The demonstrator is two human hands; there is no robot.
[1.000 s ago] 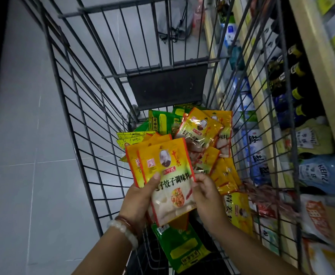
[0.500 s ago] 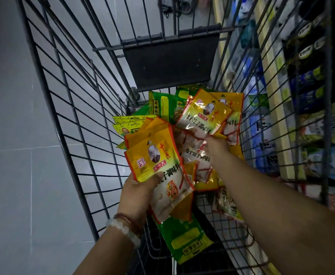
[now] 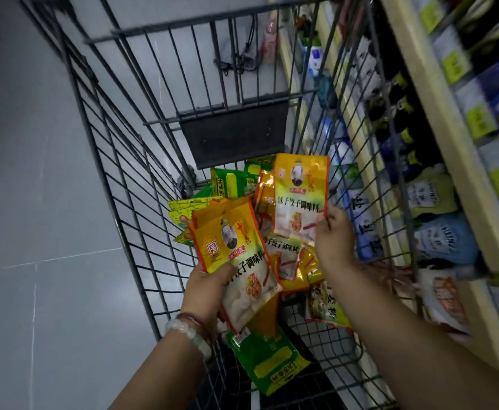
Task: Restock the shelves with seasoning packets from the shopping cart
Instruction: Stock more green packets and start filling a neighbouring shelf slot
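A wire shopping cart (image 3: 115, 184) holds a heap of yellow and green seasoning packets (image 3: 289, 255). My left hand (image 3: 210, 288) grips a small stack of yellow packets (image 3: 236, 253) above the cart, thumb pressed on the front one. My right hand (image 3: 332, 235) pinches a single yellow packet (image 3: 300, 193) by its lower right edge and holds it upright over the heap. A green packet (image 3: 267, 359) lies at the near end of the cart. The shelves (image 3: 437, 128) run along the right side.
The shelves on the right carry bottles, pouches and boxes with yellow price tags. A dark flap (image 3: 236, 133) hangs at the cart's far end. Grey tiled floor (image 3: 35, 202) lies to the left. A small pile of cords and bottles sits on the floor beyond the cart.
My right hand reached into the heap, took one yellow packet and lifted it upright. My left hand kept its stack roughly in place. The camera tilted upward.
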